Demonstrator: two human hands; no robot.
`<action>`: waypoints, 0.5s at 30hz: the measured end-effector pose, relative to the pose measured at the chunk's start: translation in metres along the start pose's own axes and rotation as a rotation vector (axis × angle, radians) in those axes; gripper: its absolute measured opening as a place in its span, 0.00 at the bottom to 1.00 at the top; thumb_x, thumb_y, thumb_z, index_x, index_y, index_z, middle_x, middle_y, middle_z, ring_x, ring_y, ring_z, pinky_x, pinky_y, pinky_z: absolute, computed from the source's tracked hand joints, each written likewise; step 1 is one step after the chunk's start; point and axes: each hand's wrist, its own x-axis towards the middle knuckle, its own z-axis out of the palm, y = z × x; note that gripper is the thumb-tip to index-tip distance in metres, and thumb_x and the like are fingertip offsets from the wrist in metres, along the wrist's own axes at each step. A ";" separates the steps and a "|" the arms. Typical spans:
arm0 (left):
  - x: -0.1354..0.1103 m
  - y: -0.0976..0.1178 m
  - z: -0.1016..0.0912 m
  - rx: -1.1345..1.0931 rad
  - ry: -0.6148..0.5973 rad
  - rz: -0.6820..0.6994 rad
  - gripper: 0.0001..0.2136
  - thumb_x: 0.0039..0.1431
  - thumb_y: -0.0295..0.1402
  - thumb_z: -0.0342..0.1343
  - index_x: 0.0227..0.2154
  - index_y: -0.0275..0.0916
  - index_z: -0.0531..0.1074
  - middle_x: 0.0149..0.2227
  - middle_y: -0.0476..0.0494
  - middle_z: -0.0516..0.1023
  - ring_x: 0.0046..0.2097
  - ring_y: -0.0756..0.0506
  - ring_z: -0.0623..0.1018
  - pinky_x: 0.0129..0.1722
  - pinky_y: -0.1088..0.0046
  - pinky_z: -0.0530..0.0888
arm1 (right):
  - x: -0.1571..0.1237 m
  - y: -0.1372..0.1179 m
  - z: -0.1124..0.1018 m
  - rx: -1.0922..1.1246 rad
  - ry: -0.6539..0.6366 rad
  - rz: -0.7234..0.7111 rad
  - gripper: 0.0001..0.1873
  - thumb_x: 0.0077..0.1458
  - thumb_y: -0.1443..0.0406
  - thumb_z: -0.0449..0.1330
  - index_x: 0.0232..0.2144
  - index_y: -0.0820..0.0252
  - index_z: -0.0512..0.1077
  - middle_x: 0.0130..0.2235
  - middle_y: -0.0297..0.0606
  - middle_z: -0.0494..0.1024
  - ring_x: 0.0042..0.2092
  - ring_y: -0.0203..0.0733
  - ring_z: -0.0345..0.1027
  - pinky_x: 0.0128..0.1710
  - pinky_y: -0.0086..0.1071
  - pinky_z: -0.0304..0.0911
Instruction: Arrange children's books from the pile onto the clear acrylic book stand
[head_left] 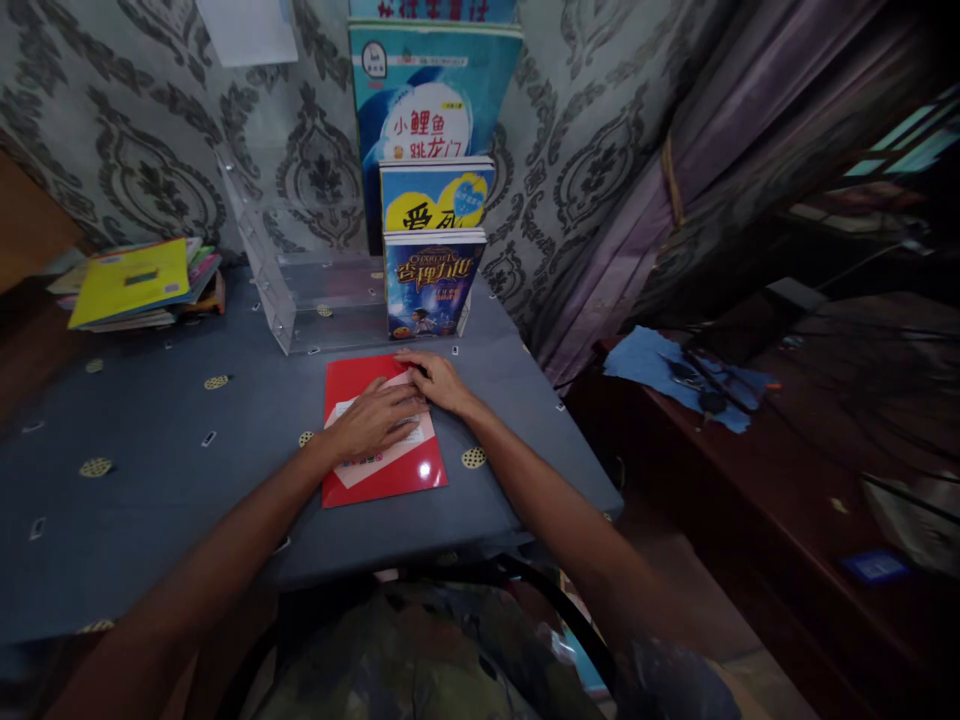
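Note:
A red book (397, 482) with a pale slanted panel of print lies flat on the table in front of me. My left hand (376, 420) rests palm down across its middle, fingers stretched out and slightly spread, covering part of the panel. At the book's upper right corner, my right hand (436, 382) lies with its fingers reaching left along the top edge. Its thumb is apart from the other fingers, and nothing is visibly held in it.
Behind the red book stands a clear stepped rack (281, 300), with several books upright in its right side, a dark blue book (431, 290) in front. A pile of books (135, 280) sits at the left. A blue cloth (660, 365) lies on the dark surface at right.

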 end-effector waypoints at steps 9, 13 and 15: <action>0.011 -0.017 0.000 -0.005 0.025 0.001 0.18 0.72 0.39 0.44 0.58 0.47 0.70 0.60 0.41 0.71 0.63 0.39 0.68 0.65 0.46 0.58 | 0.001 0.001 0.000 -0.021 0.015 0.021 0.21 0.62 0.70 0.52 0.55 0.58 0.74 0.58 0.43 0.77 0.62 0.45 0.67 0.63 0.45 0.61; 0.016 -0.025 -0.002 0.021 0.037 -0.001 0.17 0.72 0.40 0.44 0.57 0.47 0.71 0.59 0.42 0.72 0.62 0.40 0.68 0.64 0.48 0.60 | 0.002 0.002 0.001 -0.022 0.038 0.020 0.20 0.65 0.69 0.51 0.55 0.56 0.75 0.56 0.41 0.78 0.59 0.45 0.70 0.62 0.45 0.62; 0.018 -0.028 -0.003 0.032 0.038 0.003 0.17 0.72 0.40 0.44 0.56 0.46 0.71 0.58 0.42 0.73 0.62 0.40 0.69 0.64 0.49 0.61 | 0.002 0.002 0.001 -0.023 0.041 0.019 0.20 0.65 0.68 0.51 0.54 0.55 0.75 0.55 0.41 0.79 0.59 0.45 0.70 0.61 0.45 0.63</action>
